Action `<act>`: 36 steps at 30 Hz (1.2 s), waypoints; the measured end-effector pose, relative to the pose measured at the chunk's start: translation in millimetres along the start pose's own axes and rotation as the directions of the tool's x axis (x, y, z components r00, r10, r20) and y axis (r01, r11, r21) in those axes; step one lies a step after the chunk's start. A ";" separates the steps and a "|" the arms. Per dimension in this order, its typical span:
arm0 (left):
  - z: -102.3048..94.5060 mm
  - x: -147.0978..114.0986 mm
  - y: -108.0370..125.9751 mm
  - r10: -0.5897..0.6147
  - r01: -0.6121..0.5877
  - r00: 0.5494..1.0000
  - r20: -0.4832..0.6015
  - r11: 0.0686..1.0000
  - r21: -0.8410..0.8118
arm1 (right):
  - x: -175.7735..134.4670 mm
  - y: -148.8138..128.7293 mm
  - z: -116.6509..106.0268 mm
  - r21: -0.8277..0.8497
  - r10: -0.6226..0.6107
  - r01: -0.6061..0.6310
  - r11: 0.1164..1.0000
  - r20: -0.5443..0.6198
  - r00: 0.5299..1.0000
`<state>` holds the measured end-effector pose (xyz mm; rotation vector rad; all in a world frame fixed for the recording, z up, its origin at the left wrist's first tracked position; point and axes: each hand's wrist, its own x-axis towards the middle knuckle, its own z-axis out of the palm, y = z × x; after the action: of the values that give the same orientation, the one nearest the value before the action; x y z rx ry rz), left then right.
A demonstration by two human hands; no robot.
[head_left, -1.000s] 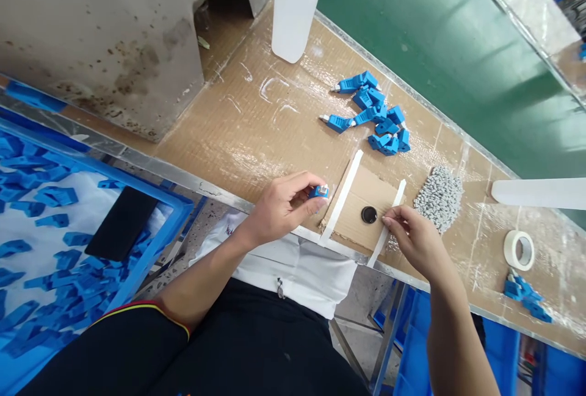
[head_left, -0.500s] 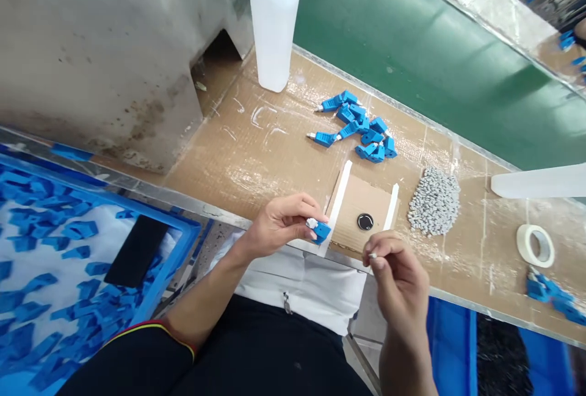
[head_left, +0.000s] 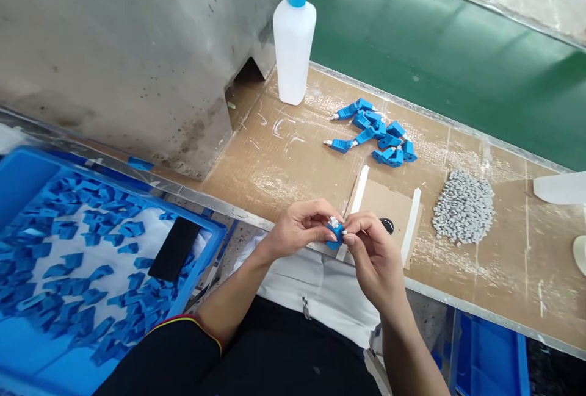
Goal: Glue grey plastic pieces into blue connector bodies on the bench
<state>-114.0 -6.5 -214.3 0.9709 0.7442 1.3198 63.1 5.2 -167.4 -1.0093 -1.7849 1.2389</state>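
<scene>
While the left hand (head_left: pixel 297 229) holds a blue block (head_left: pixel 334 238) in a closed grip by the front edge of the worktop (head_left: pixel 270 170), the right hand (head_left: pixel 374 252) pinches a small white piece (head_left: pixel 344 232) at its right side.

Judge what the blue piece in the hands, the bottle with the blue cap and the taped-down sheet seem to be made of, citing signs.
Blue piece: probably moulded plastic, fairly matt, from its even colour and crisp edges.
Bottle: likely plastic, smooth and translucent, from its milky pale body.
Taped-down sheet: apparently cardboard, dull, from its flat brown surface.
</scene>
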 end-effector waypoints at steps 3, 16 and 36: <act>-0.2 -0.5 0.0 -0.041 0.041 0.999 0.002 0.999 -0.013 | -0.5 2.0 2.1 0.005 0.006 -0.006 1.000 -0.012 1.000; 0.2 -1.2 -2.4 -0.008 0.008 1.000 -0.010 0.997 0.079 | 0.8 1.6 2.0 -0.099 0.036 -0.037 0.994 -0.015 0.999; 37.5 -18.0 6.8 0.104 -0.013 0.971 -0.217 0.924 0.383 | -16.1 6.2 8.2 -0.404 -0.240 0.142 0.904 -0.203 0.949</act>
<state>-86.1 -30.2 -193.5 1.1621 1.1926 1.3853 64.0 -11.0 -177.6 -1.1144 -1.9115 0.6171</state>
